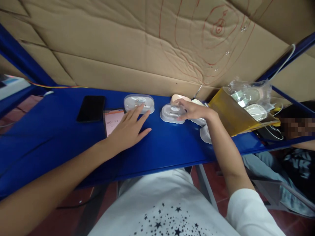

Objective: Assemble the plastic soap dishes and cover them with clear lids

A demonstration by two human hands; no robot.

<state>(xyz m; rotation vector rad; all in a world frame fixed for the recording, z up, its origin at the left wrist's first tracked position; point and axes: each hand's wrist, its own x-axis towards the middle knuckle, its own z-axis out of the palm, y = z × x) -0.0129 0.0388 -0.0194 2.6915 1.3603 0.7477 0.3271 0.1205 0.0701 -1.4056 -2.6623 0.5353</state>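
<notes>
My right hand point(194, 109) has its thumb and fingers around one end of a clear oval plastic case point(169, 113) that sits on the blue table. Peach and cream-coloured cases point(180, 98) lie behind and beside that hand. Another white case point(205, 134) is partly hidden by my right forearm. With fingers spread, my left hand point(128, 132) reaches across a phone point(113, 121) showing a pink timer screen. Its fingertips overlap the near side of a second clear oval case point(128, 101); whether they touch it I cannot tell.
A black phone point(91, 108) lies on the blue table point(157, 144) at the left. A tilted yellow bin point(225, 109) with bagged cases stands at the right. Cardboard point(110, 42) walls the back. Another person point(297, 164) sits beyond the right frame.
</notes>
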